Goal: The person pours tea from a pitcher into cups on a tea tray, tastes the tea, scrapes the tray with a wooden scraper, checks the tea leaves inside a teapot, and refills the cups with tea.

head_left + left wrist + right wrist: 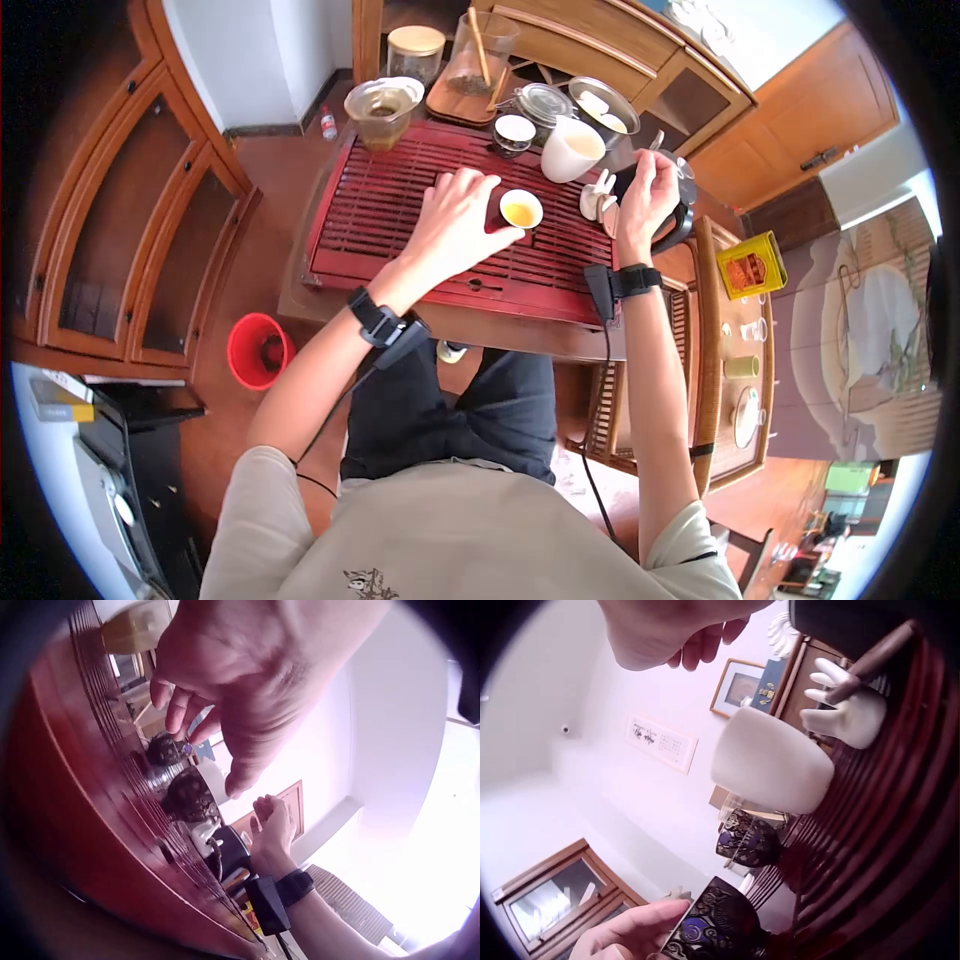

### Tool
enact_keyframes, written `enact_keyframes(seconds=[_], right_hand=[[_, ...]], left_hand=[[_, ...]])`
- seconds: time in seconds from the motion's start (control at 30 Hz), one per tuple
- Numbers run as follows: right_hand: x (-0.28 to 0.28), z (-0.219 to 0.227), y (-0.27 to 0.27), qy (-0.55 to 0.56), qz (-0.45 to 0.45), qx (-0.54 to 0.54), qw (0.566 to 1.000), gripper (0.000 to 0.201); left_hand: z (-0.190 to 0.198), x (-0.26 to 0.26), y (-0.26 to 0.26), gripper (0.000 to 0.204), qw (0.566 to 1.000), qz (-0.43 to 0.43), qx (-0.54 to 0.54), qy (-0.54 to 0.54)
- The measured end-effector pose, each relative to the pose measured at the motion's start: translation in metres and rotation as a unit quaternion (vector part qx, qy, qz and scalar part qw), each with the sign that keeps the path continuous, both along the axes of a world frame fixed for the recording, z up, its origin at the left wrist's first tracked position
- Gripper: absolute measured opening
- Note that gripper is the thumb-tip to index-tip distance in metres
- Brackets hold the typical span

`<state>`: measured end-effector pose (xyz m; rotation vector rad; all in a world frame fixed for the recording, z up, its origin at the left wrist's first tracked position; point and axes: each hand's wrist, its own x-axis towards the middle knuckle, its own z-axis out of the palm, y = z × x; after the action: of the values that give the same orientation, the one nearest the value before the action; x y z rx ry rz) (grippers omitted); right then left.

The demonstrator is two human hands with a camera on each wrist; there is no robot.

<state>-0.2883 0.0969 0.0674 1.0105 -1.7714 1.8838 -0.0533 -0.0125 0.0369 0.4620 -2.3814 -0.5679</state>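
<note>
On the slatted red tea tray [380,195] stands a small teacup [521,209] with yellow tea in its white inside. Its outside is dark and ornate, as the right wrist view shows on the teacup [716,922]. My left hand [455,222] is spread beside this cup, thumb and forefinger on either side, fingertips right at the rim. Above the tray's right side my right hand [648,195] is raised, its fingers loosely bent and holding nothing. Nearest to it is a white hand-shaped ornament [855,716], with a brown stick resting between its fingers.
A white pitcher [572,152] and a second ornate cup [514,135] stand behind the teacup. Farther left are a glass bowl with a strainer [380,115] and a lidded jar [416,58]. A black kettle [680,215] stands at the right; a red bin [258,345] is on the floor.
</note>
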Motion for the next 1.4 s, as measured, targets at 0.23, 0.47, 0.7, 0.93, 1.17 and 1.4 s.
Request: enact_keyframes(seconds=[0.23, 0.47, 0.7, 0.93, 1.17, 1.4], right_hand=[[-0.001, -0.029, 0.003, -0.074, -0.004, -0.107, 0.991, 0.012], [-0.009, -0.044, 0.003, -0.136, 0.036, -0.128, 0.982, 0.010], [-0.008, -0.046, 0.004, -0.151, 0.010, -0.081, 0.985, 0.015], [-0.007, -0.045, 0.007, -0.122, -0.008, -0.055, 0.991, 0.014], [-0.006, -0.045, 0.009, -0.120, -0.013, -0.044, 0.992, 0.014], [-0.005, -0.043, 0.009, -0.097, -0.028, -0.041, 0.994, 0.014]], left_hand=[[-0.010, -0.030, 0.009, 0.051, 0.998, 0.022, 0.005, -0.065], [0.015, -0.011, -0.003, 0.050, 0.997, 0.010, 0.068, -0.018], [0.074, 0.027, -0.066, 0.050, 0.986, 0.036, 0.157, 0.048], [0.108, 0.042, -0.131, 0.060, 0.977, 0.170, -0.100, -0.078], [0.106, 0.037, -0.151, 0.063, 0.901, 0.158, -0.357, -0.188], [0.111, 0.032, -0.139, 0.063, 0.869, 0.144, -0.420, -0.217]])
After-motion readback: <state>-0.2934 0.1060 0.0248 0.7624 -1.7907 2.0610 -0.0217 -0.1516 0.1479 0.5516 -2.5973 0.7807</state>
